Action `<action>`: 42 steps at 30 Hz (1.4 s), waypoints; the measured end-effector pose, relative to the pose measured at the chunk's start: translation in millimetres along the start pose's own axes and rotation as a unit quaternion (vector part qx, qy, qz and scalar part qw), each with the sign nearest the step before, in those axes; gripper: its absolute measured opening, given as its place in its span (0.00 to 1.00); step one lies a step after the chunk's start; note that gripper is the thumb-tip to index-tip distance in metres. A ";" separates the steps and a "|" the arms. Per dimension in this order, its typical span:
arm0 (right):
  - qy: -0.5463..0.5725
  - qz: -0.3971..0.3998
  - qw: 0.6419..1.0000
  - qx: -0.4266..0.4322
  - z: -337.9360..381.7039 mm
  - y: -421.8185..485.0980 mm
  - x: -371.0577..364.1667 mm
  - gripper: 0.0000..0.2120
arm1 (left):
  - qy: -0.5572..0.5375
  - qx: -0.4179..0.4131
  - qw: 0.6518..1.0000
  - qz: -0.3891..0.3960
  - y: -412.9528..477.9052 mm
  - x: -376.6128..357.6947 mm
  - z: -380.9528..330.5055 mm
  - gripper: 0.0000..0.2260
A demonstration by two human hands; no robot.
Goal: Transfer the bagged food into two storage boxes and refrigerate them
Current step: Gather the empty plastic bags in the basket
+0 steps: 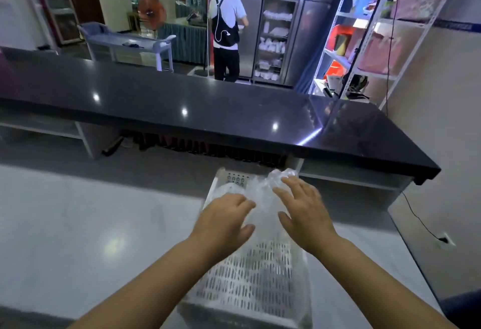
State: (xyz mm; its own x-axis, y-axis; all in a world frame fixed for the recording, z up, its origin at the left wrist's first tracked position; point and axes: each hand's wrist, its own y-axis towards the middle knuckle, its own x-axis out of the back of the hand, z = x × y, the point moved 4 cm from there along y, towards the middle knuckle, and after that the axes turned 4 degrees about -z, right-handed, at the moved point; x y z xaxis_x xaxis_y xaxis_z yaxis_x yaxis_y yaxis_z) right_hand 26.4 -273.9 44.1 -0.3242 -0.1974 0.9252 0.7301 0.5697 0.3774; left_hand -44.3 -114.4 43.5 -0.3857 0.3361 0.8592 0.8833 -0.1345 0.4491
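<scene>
A white perforated basket (250, 284) stands on the white counter (91, 237) straight in front of me. Crumpled clear plastic bags (263, 188) fill its far half; what they contain is not visible. My left hand (223, 222) hovers over the basket's left side, fingers loosely curled and touching the plastic. My right hand (304, 211) is spread with straight fingers over the bags' right side. Neither hand grips anything. No storage boxes are in view. A tall steel refrigerator (276, 40) stands open far across the room.
A long black countertop (208, 110) runs across the middle of the view beyond my counter. A person (227, 27) stands at the open refrigerator. A white shelving rack (364, 29) lines the right wall. A grey cart (125, 42) stands at the back left.
</scene>
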 end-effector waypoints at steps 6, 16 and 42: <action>-0.001 0.083 0.996 0.008 -20.1 35.2 -55.1 0.32 | 0.082 -0.039 0.988 0.126 35.8 -64.6 15.3 0.35; 0.058 0.254 0.965 -0.034 -26.6 47.3 -118.6 0.39 | 0.124 0.000 0.941 0.315 39.6 -114.8 75.8 0.42; 0.192 0.055 0.934 -0.295 11.7 30.5 -96.0 0.12 | -0.038 -0.060 0.979 0.190 73.2 -106.7 83.4 0.13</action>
State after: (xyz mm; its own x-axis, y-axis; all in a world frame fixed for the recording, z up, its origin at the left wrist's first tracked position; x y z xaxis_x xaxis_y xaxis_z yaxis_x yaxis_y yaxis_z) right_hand 72.7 -228.2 -33.7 -0.0704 -0.5000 0.8632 0.9876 0.0866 0.1308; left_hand 83.7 -82.3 -35.8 -0.0107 0.3084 0.9512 0.9196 -0.3706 0.1305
